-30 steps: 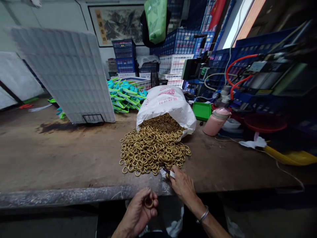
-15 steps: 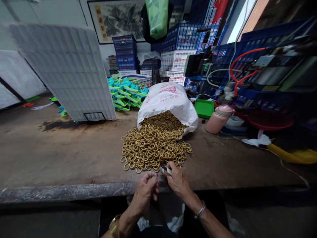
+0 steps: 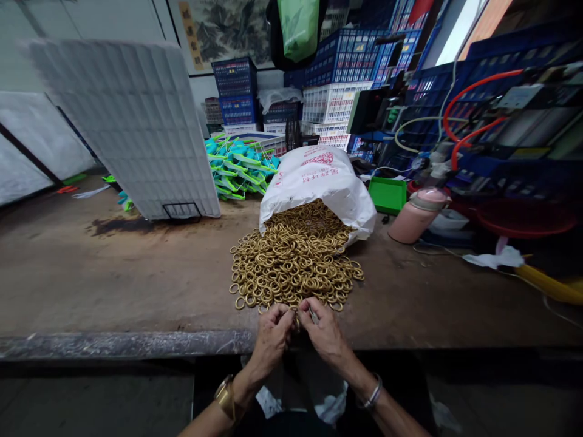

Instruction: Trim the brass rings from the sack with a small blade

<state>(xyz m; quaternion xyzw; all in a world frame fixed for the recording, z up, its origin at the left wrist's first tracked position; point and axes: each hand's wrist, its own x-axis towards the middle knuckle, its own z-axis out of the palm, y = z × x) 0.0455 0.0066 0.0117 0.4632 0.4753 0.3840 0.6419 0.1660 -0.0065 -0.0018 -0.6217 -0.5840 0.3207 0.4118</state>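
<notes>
A heap of brass-coloured rings [image 3: 291,267] spills from a white woven sack [image 3: 319,173] onto the table. At the near side of the heap both hands meet, fingertips almost touching. My left hand [image 3: 273,334] is closed in a pinch; a ring shows at its fingertips, partly hidden. Between the thumb and fingers of my right hand [image 3: 324,334] sits a slim grey tool [image 3: 313,314], mostly covered, so its exact kind cannot be made out.
Left of the heap stands a tall pale ribbed panel [image 3: 132,127]. Behind lie teal and green plastic pieces [image 3: 239,167]. To the right are a green tray [image 3: 387,195], a pink bottle [image 3: 419,215] and red hoses [image 3: 473,100]. The table's front edge [image 3: 127,346] runs close by the hands.
My left hand has risen from the table's edge to the fingertips of my right hand, closing the gap between them. The whole view has shifted slightly.
</notes>
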